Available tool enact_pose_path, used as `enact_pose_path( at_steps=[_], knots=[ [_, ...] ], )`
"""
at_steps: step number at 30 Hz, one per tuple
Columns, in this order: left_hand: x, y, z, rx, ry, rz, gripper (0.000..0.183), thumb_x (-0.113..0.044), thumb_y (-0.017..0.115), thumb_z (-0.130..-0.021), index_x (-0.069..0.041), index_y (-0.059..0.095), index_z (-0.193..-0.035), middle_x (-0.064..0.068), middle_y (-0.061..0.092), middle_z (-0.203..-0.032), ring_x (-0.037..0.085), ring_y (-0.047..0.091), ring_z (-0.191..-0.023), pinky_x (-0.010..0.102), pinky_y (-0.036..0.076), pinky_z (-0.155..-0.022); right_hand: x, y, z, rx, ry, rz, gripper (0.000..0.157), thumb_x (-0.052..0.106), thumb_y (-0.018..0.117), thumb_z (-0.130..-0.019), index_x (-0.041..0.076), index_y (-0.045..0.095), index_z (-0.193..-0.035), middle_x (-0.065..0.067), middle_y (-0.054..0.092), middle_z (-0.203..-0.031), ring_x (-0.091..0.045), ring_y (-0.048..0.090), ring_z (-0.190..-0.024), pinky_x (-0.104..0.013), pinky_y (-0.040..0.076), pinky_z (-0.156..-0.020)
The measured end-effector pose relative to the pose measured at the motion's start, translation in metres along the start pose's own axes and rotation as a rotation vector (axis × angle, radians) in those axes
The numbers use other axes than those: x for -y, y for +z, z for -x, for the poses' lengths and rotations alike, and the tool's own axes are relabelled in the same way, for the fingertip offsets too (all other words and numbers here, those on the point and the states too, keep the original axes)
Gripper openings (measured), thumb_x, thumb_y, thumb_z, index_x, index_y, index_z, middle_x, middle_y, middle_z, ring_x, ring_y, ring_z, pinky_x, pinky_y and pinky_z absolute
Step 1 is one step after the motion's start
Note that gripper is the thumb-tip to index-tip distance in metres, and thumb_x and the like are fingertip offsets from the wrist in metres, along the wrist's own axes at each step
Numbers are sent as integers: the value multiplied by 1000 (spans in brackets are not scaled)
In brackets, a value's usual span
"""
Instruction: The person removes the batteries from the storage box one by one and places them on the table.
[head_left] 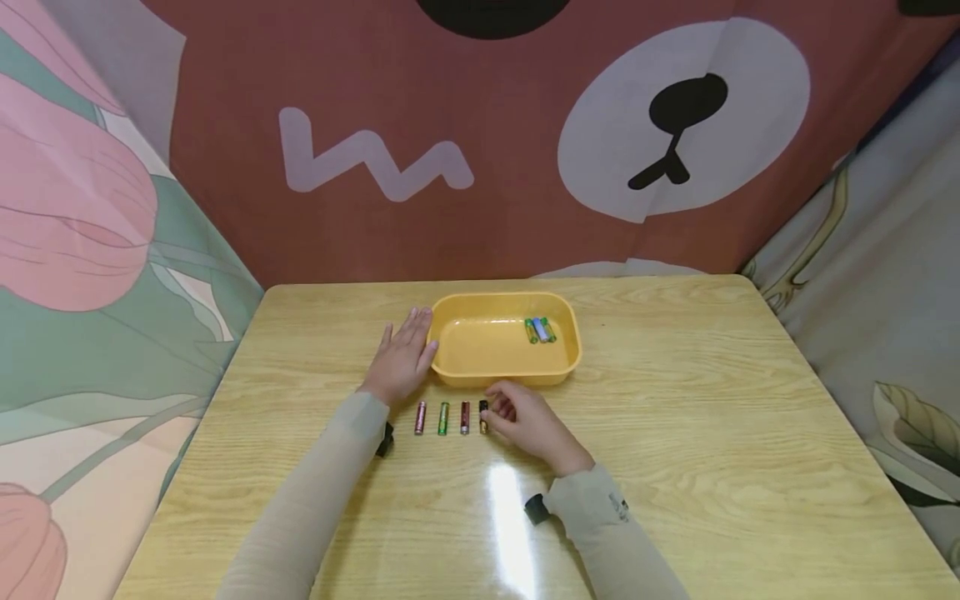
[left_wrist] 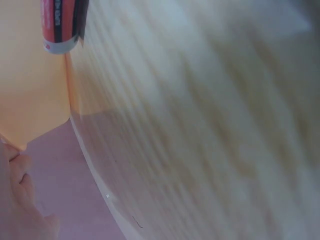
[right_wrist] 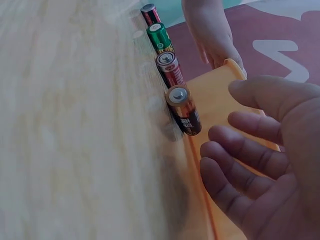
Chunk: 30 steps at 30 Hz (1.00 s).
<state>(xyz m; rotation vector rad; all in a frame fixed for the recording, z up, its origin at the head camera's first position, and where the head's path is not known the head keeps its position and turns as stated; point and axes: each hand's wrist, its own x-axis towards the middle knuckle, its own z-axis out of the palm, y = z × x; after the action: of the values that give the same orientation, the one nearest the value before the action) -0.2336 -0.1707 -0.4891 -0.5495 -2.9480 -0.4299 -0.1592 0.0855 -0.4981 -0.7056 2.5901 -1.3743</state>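
Note:
My left hand (head_left: 400, 358) rests with straight fingers against the left end of a yellow plastic tray (head_left: 498, 379). In front of the tray, several batteries lie in a row on the table: a pink-red battery (head_left: 420, 418), a green battery (head_left: 443, 418), a dark red battery (head_left: 465, 417) and a black-and-gold battery (head_left: 483, 408). My right hand (right_wrist: 260, 160) is beside the black-and-gold one, fingers loosely bent and apart from it in the right wrist view. From the head, the right thumb overlaps that battery. In the left wrist view a red-and-black battery (left_wrist: 59, 25) shows at the top.
Inside the tray, toward its right end, lie two green batteries (head_left: 531, 331) with a blue battery (head_left: 541, 330) between them. The wooden table (head_left: 675, 400) meets a curtain with a printed bear (head_left: 510, 167) at the back.

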Motion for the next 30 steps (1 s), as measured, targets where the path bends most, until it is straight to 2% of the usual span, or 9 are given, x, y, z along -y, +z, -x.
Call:
enact_pose_path(
  at_steps=[6, 13, 24, 30],
  knots=[
    [1, 1, 0, 2, -2, 3, 60, -44, 22, -102, -15, 8, -152, -1, 11, -157, 13, 0, -143, 50, 6, -114, 7, -3, 2, -34, -91, 56, 20, 20, 64, -90, 10, 63, -107, 11, 56, -89, -6, 54, -77, -23, 49, -67],
    [0, 0, 1, 2, -2, 19, 60, -45, 21, -102, -15, 8, -152, -1, 11, -157, 13, 1, -143, 50, 5, -114, 17, -11, 4, -86, -208, 79, 12, 17, 63, -91, 9, 66, -100, 13, 57, -87, -4, 53, -75, -23, 49, -64],
    [1, 1, 1, -19, 3, 10, 60, -43, 24, -102, -14, 9, -152, 0, 13, -156, 13, 2, -143, 51, 7, -114, 25, -26, 5, -222, -304, 38, 8, 16, 62, -91, 14, 68, -98, 9, 60, -88, -5, 54, -76, -28, 52, -64],
    [0, 0, 1, -15, 1, 11, 60, -45, 22, -102, -14, 9, -152, 0, 13, -156, 13, 2, -143, 51, 6, -114, 23, -31, 4, -289, -345, 2, 9, 12, 62, -91, 10, 67, -98, 4, 61, -90, -9, 56, -80, -33, 54, -66]
  ],
)
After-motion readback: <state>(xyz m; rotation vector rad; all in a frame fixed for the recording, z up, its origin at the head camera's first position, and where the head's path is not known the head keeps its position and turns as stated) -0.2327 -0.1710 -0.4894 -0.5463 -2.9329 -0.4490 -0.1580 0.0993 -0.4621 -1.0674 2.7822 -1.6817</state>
